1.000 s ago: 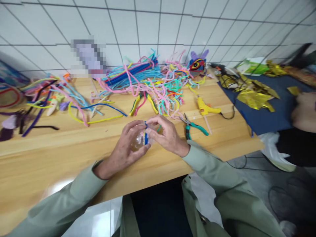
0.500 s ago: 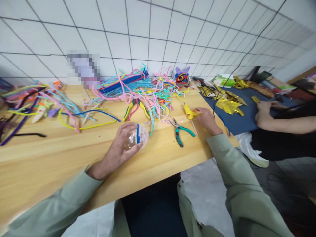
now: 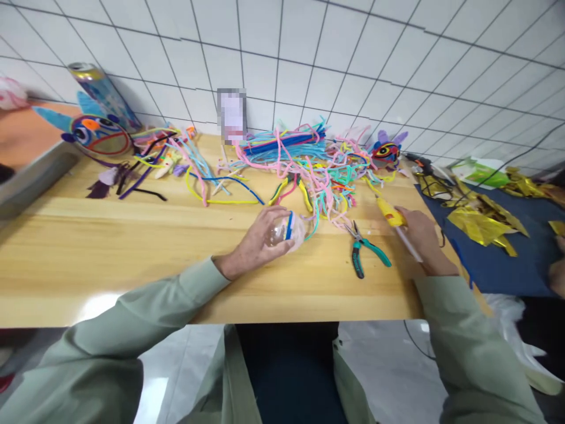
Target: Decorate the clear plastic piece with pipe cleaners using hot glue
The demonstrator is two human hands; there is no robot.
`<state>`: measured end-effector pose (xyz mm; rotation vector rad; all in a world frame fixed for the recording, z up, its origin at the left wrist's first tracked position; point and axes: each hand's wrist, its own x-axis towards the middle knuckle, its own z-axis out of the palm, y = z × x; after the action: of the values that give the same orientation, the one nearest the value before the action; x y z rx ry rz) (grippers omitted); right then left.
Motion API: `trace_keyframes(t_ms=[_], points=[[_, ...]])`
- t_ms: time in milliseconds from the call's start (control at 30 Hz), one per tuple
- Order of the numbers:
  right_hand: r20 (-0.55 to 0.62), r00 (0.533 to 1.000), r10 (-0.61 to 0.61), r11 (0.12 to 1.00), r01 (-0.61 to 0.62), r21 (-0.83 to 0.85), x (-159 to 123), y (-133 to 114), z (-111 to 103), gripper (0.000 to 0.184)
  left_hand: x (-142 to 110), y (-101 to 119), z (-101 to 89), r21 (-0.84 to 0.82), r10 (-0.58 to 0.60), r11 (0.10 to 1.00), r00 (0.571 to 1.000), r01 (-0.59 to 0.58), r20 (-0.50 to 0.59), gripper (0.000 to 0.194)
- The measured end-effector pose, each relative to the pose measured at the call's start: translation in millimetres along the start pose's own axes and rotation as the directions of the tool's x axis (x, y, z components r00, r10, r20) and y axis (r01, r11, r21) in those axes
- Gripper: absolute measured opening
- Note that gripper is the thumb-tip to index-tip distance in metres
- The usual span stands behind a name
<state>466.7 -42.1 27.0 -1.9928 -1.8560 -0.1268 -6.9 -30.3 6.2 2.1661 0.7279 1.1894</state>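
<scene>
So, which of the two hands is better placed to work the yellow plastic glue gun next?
The right hand, I'd judge: it grips the yellow plastic glue gun, while the left hand is occupied, holding a clear, round, blue-banded plastic piece.

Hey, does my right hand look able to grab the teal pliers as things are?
Probably not without putting something down: your right hand appears to be holding the yellow glue gun. Otherwise, the teal pliers lie close by, with nothing on top.
</scene>
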Motion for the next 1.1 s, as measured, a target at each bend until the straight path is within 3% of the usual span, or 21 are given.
trace_keyframes(t_ms=[67,100,167,267,333,400,533,733,933,1100], points=[[-0.032,0.999,0.015,0.996,-0.012,0.084,-0.3,-16.8,-14.4,0.026,0.9,-2.1,-1.1,0.007,-0.004,1.000,1.000,0.004,-0.025,0.054],[-0.051,0.997,0.061,0.977,-0.049,0.209,-0.9,-28.8,-21.7,0.023,1.6,-3.2,-2.2,0.008,-0.008,1.000,1.000,0.008,-0.028,0.053],[0.053,0.990,0.127,0.852,-0.136,0.505,-3.0,-58.7,-32.8,0.022,3.5,-5.4,-5.0,-0.004,-0.028,1.000,0.999,0.028,-0.019,0.052],[0.254,0.967,-0.031,0.647,-0.175,0.742,-6.7,-107.9,-35.1,0.035,6.4,-7.2,-9.0,-0.038,-0.088,0.995,0.996,0.088,0.000,0.053],[0.357,0.920,-0.165,0.593,-0.197,0.781,-8.3,-134.1,-28.2,0.040,7.8,-7.5,-10.8,-0.059,-0.132,0.989,0.991,0.132,0.008,0.053],[0.430,0.863,-0.265,0.598,-0.203,0.776,-9.1,-150.8,-19.3,0.041,8.7,-7.1,-12.0,-0.077,-0.164,0.983,0.986,0.165,0.017,0.053],[0.522,0.801,-0.292,0.633,-0.248,0.733,-12.4,-160.4,-9.2,0.044,8.7,-5.6,-12.6,-0.094,-0.185,0.978,0.982,0.187,0.028,0.054],[0.513,0.799,-0.313,0.631,-0.229,0.741,-21.7,-160.8,-2.6,0.044,7.5,-6.0,-9.7,-0.057,-0.133,0.990,0.991,0.132,-0.005,0.055],[0.407,0.800,-0.441,0.586,-0.087,0.805,-19.8,-167.0,18.1,0.036,5.6,-6.8,-9.2,-0.022,-0.102,0.995,0.995,0.102,0.006,0.058],[0.434,0.789,-0.435,0.612,-0.094,0.785,-21.0,-168.9,15.8,0.037,5.1,-5.7,-10.8,-0.011,-0.103,0.995,0.995,0.103,0.014,0.058]])
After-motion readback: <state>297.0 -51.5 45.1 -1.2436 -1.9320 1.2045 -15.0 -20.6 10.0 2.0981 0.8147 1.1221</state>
